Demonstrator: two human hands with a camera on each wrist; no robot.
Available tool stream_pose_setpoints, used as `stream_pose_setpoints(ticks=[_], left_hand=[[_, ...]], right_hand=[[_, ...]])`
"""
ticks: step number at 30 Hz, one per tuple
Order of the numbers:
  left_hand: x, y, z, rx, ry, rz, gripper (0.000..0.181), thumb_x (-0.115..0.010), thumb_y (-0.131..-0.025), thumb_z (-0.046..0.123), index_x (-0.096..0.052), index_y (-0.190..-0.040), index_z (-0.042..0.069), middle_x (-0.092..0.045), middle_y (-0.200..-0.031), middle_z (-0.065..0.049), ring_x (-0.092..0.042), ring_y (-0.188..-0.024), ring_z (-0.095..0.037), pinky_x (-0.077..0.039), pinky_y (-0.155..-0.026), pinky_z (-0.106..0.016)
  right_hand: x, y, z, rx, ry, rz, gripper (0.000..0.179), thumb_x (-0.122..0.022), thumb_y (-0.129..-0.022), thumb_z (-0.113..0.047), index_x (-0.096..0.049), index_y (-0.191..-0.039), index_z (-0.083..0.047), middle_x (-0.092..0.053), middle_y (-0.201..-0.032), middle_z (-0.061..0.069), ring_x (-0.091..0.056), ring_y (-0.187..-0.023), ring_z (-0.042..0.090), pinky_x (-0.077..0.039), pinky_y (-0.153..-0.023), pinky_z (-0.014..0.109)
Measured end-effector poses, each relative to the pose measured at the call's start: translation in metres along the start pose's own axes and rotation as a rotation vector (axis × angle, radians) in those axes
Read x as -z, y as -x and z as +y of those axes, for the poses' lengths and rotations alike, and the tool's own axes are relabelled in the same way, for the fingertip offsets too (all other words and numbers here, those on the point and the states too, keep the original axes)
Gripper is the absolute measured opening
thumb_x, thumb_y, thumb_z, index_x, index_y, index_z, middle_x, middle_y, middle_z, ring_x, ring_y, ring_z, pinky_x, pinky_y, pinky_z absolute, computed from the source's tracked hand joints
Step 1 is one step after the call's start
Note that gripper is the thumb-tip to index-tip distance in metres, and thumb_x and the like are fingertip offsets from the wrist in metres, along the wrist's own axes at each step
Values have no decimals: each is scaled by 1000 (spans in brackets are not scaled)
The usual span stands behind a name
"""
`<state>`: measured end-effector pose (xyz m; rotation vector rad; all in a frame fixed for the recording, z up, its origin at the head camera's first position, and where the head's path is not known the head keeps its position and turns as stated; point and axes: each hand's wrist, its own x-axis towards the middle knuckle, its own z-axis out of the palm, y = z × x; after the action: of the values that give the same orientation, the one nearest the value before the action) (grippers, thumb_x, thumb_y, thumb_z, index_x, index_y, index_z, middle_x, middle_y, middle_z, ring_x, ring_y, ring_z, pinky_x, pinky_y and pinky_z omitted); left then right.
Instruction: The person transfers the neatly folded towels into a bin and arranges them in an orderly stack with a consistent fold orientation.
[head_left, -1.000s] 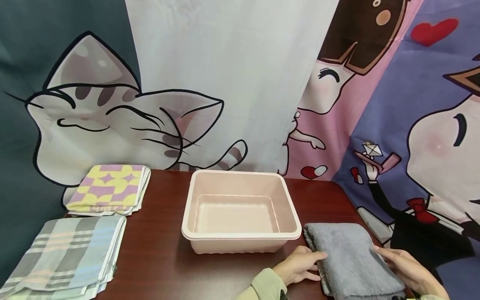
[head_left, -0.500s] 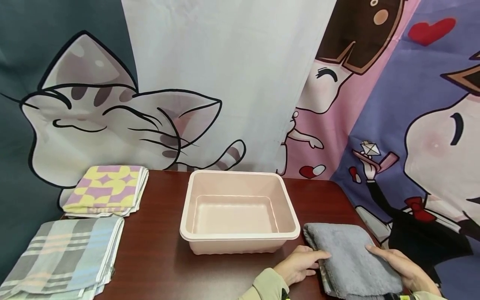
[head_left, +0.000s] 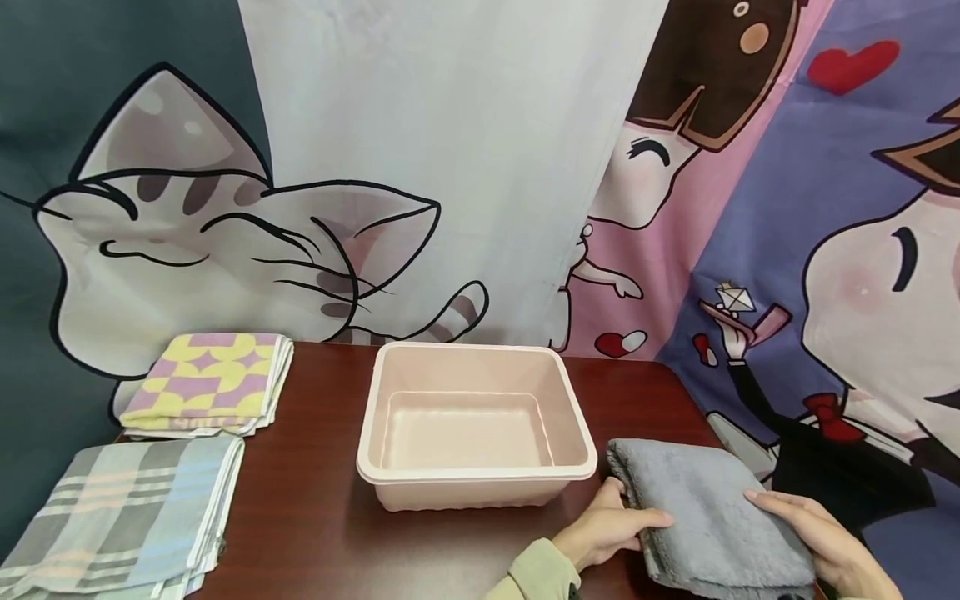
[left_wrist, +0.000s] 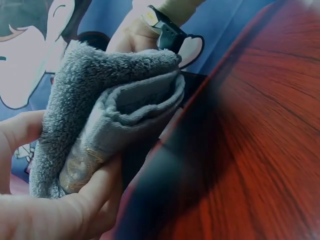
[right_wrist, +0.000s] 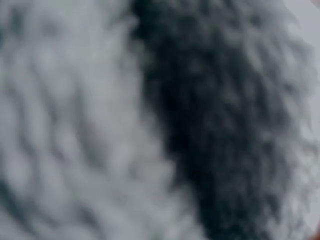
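Note:
A folded grey plush towel [head_left: 712,510] is held between both hands at the right side of the table. My left hand [head_left: 609,525] grips its left edge, thumb on top and fingers underneath. At the opposite edge, my right hand [head_left: 825,533] holds it with the thumb on top, the other fingers largely hidden. The left wrist view shows the towel's rolled layers [left_wrist: 135,102] between the left thumb and fingers, with the right hand [left_wrist: 132,37] behind. Blurred grey pile [right_wrist: 90,125] fills the right wrist view.
A pale pink plastic basin [head_left: 468,473] stands mid-table, just left of the grey towel. On the left lie a folded yellow-and-purple towel [head_left: 210,379] and a folded plaid cloth [head_left: 127,508]. A cartoon-printed curtain [head_left: 465,167] hangs behind the dark red table [head_left: 420,550].
The hands have closed in on the grey towel, the left fingers working under its edge. Its left side has risen slightly. The head view has shifted a little.

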<state>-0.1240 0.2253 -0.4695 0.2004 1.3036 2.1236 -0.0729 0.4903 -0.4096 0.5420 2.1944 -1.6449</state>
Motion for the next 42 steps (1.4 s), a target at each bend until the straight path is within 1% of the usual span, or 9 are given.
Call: stream_pose_setpoints(ticks=[5,7,12,16,18,25,31,36,42], left_hand=[[-8,-1,5,-94,-153,75,54,-75,-59,16,-32,-92,12,-40,-84,-5,-51,-54,-15,-43,-43,-30],[-12,4,12,-138,-231,115,52,-75,-57,20,-35,-89,13,-40,-80,-3,-49,-50,-13,-41,-41,-28],[-22,19,38,-173,-327,194,48,-76,-56,24,-44,-91,16,-44,-77,1,-48,-56,-11,-41,-46,-27],[-25,27,50,-173,-366,238,52,-75,-56,28,-47,-99,18,-46,-82,5,-48,-67,-8,-41,-57,-24],[-25,29,55,-183,-355,238,55,-74,-57,28,-47,-103,18,-47,-86,6,-49,-71,-8,-41,-60,-23],[-27,38,77,-191,-318,201,63,-73,-60,29,-45,-116,17,-49,-101,4,-51,-86,-13,-42,-67,-25],[-25,46,99,-236,-289,141,65,-72,-63,26,-42,-119,15,-51,-102,3,-52,-86,-12,-42,-66,-23],[-17,53,114,-275,-263,95,65,-70,-65,26,-40,-121,13,-51,-99,5,-52,-84,-9,-42,-66,-22],[-2,61,133,-305,-306,137,67,-70,-64,30,-39,-121,10,-51,-99,4,-51,-85,-8,-41,-68,-22]], right_hand=[[2,9,-7,23,-170,-46,23,-42,-87,-30,-54,-103,-18,-48,-102,10,-47,-91,30,-37,-76,46],[4,11,-11,34,-163,-19,19,-42,-87,-31,-54,-98,-22,-48,-101,8,-47,-90,29,-37,-75,46],[4,18,-23,67,-107,54,24,-43,-86,-34,-52,-101,-18,-47,-101,7,-48,-87,29,-39,-71,46],[2,21,-34,71,-202,-10,20,-41,-88,-30,-54,-96,-18,-52,-92,9,-51,-83,32,-38,-71,50],[1,21,-39,78,-224,-23,19,-40,-88,-29,-54,-96,-18,-54,-90,8,-52,-82,32,-38,-71,51],[1,25,-56,146,-146,48,16,-43,-87,-31,-56,-95,-26,-54,-90,-2,-53,-79,25,-41,-67,48],[-4,27,-72,222,-253,23,19,-42,-88,-23,-61,-90,-23,-58,-82,0,-56,-71,24,-43,-61,47],[-16,29,-92,237,-223,53,17,-44,-87,-24,-60,-89,-23,-58,-82,1,-56,-70,25,-43,-60,47],[-35,28,-119,275,-186,32,15,-45,-87,-24,-57,-91,-17,-58,-80,2,-56,-69,25,-43,-59,48]])
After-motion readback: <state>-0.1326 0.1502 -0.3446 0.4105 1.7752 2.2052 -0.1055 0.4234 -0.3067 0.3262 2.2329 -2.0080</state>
